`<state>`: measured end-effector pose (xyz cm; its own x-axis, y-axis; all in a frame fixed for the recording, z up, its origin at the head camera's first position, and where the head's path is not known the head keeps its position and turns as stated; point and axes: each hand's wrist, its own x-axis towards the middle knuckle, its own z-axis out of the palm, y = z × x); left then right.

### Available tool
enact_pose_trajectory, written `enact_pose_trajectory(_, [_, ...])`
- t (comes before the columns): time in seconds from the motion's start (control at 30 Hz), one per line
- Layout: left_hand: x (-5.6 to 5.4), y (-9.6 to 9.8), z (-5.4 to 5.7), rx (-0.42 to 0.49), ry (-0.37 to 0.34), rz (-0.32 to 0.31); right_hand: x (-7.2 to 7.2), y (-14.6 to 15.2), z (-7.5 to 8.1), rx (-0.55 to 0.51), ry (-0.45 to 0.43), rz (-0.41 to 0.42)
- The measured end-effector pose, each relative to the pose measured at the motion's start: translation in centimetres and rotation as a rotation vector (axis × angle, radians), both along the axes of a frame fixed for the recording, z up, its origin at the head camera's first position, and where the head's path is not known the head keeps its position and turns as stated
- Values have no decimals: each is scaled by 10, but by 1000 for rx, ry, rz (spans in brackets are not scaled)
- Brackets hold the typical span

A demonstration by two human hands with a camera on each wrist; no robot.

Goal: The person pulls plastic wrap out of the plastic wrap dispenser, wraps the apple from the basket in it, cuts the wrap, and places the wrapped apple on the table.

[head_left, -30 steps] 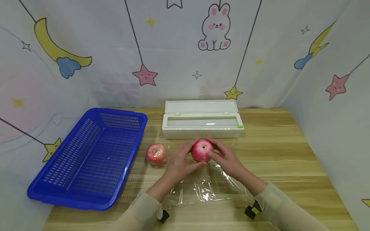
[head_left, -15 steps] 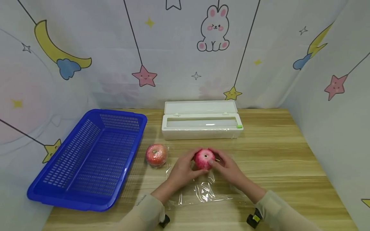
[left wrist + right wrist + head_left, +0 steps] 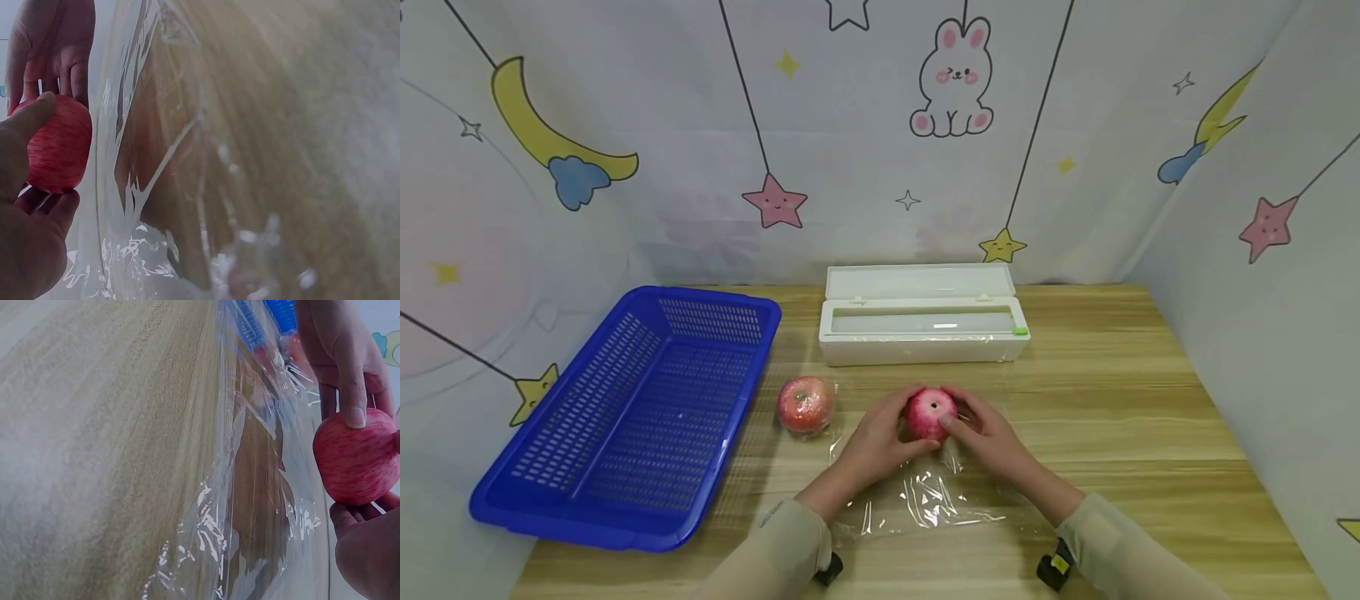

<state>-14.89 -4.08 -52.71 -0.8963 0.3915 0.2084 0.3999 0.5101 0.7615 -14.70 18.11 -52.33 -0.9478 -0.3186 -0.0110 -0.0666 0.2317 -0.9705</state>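
Between my two hands is a pinkish-red apple [image 3: 929, 415], its small dark hollow facing up. My left hand [image 3: 878, 435] grips its left side, the thumb in front. From the right, my right hand [image 3: 990, 432] holds it with the thumb on its near face. Under the apple and hands spreads a sheet of clear cling film [image 3: 932, 500], wrinkled and shiny. Both wrist views show the same apple [image 3: 61, 147] with fingers curled round both sides, close over the film [image 3: 256, 487].
A second apple [image 3: 806, 405], wrapped in film, sits left of my left hand. Farther left stands a blue plastic basket [image 3: 715, 475]. Behind the hands is a white cling film box [image 3: 925, 350] with its lid up. A printed curtain [image 3: 865, 125] encloses the wooden table [image 3: 1120, 383].
Both hands have brought the apple down and slightly nearer to me over the film, mostly in the first half second. Since then they have barely moved.
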Motion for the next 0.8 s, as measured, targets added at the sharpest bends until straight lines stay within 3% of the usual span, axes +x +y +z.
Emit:
enact_pose_trajectory(0.27, [-1, -2, -3, 0, 29, 1, -3, -3, -5, -3, -14, -4])
enact_pose_trajectory(0.8, [-3, -5, -14, 9, -4, 4, -5, -5, -14, -8, -56, -6])
